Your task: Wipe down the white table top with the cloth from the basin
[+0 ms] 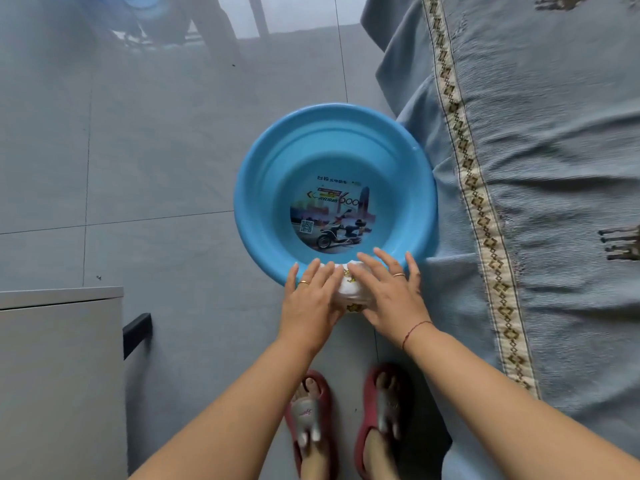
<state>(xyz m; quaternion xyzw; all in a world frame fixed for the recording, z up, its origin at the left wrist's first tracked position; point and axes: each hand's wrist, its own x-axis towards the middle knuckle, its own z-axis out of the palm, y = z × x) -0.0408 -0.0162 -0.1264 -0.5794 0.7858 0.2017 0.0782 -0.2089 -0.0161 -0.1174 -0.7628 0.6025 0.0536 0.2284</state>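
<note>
We have the cloth [349, 292] bunched into a white wad right at the near rim of the basin [239, 202], partly over that rim and partly over the floor on our side of it. Our left hand [310, 296] and right hand [388, 292] sandwich it from either side, fingers stretched fairly straight and pressing rather than curled round it (the thumbs are hidden, so we cannot tell whether they hook the wad). The step in hand, as we judge it, is lifting the cloth out and squeezing it. To do it well we should press over the basin's bowl, not its near edge, so drips fall inside; whether the basin holds water we cannot tell. Then we carry the wad to the white table [59, 375], left of the basin and nearer us, well apart from it.
</note>
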